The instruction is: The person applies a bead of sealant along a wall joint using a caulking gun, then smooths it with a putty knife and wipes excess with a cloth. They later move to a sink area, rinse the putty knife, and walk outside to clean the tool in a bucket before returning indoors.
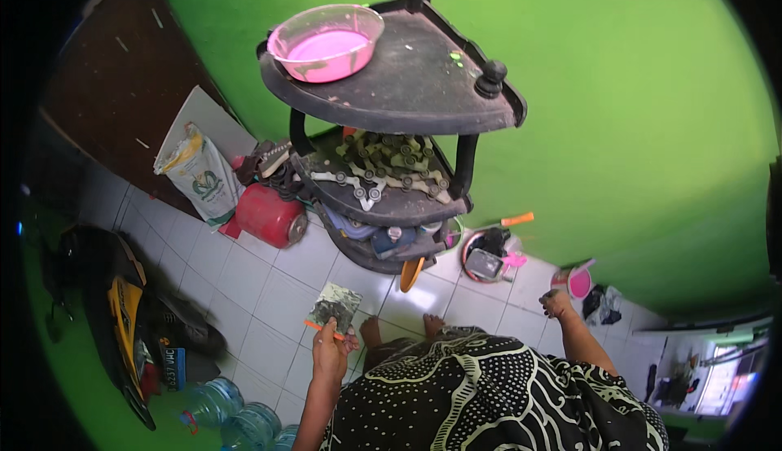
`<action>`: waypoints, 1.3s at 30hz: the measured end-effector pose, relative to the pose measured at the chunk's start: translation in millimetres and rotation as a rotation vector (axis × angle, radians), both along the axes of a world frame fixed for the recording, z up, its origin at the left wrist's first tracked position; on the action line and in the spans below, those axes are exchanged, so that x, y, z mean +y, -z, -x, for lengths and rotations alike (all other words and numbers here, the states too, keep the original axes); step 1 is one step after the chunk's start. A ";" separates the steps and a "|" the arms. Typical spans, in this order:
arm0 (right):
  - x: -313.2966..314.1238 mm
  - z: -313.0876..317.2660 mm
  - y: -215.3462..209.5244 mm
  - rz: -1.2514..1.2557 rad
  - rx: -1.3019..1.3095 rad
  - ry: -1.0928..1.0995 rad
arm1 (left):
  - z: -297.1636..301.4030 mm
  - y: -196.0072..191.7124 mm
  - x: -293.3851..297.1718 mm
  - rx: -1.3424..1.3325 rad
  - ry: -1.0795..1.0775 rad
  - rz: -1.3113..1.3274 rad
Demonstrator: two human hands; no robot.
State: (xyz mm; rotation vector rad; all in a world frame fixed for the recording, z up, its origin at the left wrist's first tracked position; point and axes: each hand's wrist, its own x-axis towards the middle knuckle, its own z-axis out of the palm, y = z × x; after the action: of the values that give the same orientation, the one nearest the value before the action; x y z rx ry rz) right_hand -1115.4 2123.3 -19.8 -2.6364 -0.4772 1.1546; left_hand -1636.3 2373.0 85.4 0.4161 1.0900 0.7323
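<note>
In my left hand (pixel 330 353) is a flat, square grey scraper (pixel 336 304) with dark smears and an orange strip along its near edge. My fingers are closed around that orange edge, low over the tiled floor. My right hand (pixel 557 304) is held out to the right with smudged fingers loosely apart and nothing visible in it. It is nearest to a small pink paint pot (pixel 579 284). Ahead stands a dark tiered corner shelf (pixel 415 68), dusty on top. A clear basin (pixel 326 44) with pink paint sits on its top left edge.
Chain-like pale parts (pixel 391 166) lie on the middle shelf. A red gas cylinder (pixel 270 216) and a white sack (pixel 198 176) stand left of it. A motorbike (pixel 122 312) and large water bottles (pixel 213 402) are at left. An orange-handled tool (pixel 517 219) lies by the green wall (pixel 603 109).
</note>
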 end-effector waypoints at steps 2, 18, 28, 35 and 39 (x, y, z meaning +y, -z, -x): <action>-32.4 34.5 3.1 0.092 0.063 0.099 | 14.8 -1.6 24.3 0.019 0.053 -0.013; -194.5 304.4 3.6 0.230 0.256 0.806 | -15.5 -2.2 86.7 0.143 0.876 -0.019; -245.4 334.9 5.9 0.054 0.253 0.988 | -103.8 -3.8 35.1 0.126 1.093 -0.071; -337.3 327.7 30.3 0.117 0.332 1.078 | -191.0 -1.9 -44.6 0.119 1.162 -0.080; -416.4 292.5 28.6 0.133 0.328 1.171 | -233.6 2.1 -109.3 0.094 1.151 -0.034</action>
State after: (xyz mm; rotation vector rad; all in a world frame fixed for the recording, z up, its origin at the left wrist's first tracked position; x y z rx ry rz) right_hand -1407.8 1706.9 -48.4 -2.0705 1.0807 1.0979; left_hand -1402.6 2263.7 83.3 0.9889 0.7405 -0.2949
